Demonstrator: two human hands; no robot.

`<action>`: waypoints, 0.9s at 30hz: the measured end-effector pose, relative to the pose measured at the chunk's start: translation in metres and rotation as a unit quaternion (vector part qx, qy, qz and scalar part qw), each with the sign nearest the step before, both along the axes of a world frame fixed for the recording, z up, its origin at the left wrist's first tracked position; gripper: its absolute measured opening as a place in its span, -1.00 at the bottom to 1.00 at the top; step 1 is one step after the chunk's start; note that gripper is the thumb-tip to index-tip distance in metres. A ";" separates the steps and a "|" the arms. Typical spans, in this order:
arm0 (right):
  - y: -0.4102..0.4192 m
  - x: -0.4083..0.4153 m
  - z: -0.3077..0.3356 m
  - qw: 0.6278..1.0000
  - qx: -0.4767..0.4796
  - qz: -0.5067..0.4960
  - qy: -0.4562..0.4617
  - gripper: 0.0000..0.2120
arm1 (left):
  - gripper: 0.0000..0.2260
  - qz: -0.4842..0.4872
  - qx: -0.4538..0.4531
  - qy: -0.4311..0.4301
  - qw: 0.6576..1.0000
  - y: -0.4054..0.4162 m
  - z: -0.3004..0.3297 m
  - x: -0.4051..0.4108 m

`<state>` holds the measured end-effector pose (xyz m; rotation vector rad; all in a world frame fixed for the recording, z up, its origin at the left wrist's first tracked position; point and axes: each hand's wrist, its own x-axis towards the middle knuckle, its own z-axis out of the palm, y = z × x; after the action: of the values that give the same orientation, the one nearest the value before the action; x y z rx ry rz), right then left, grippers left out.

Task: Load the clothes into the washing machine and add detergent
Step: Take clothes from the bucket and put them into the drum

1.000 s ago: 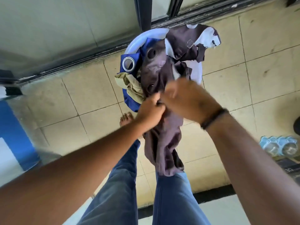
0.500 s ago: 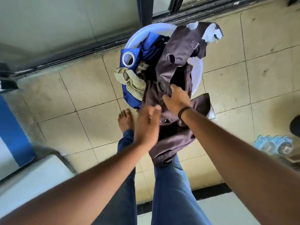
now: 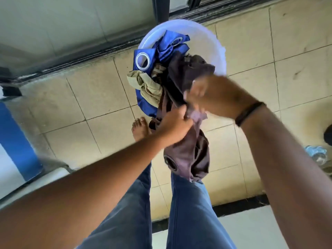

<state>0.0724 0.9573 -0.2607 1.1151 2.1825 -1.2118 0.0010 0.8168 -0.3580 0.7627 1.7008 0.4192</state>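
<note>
Both hands gripped the brown cloth (image 3: 186, 151) above the white basin (image 3: 212, 42): left hand (image 3: 175, 125) fisted round it, right hand (image 3: 213, 97) motion-blurred, its fingers seemingly pinching a fold. Blue fabric (image 3: 158, 51) half-hid the basin.

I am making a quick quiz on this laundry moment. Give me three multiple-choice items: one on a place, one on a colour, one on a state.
1. Where does the white basin stand?
A. on the tiled floor
B. on a table
C. on a chair

2. What colour is the eyelet cloth in the basin?
A. red
B. blue
C. green

3. What are the hands doing?
A. hanging idle
B. gripping the brown cloth
C. holding a bottle

Answers:
1 A, tiles surround it.
2 B, shiny blue folds.
3 B, left hand and right hand both clutch it.
</note>
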 end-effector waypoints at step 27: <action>-0.107 0.024 0.046 0.927 -0.247 0.279 -0.038 -0.73 | -0.63 0.001 -0.064 0.034 0.997 0.037 -0.011 -0.038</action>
<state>0.0969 0.8504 -0.2147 0.2967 1.7938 -1.3026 -0.0366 0.8534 -0.3692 0.6868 1.7741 0.2852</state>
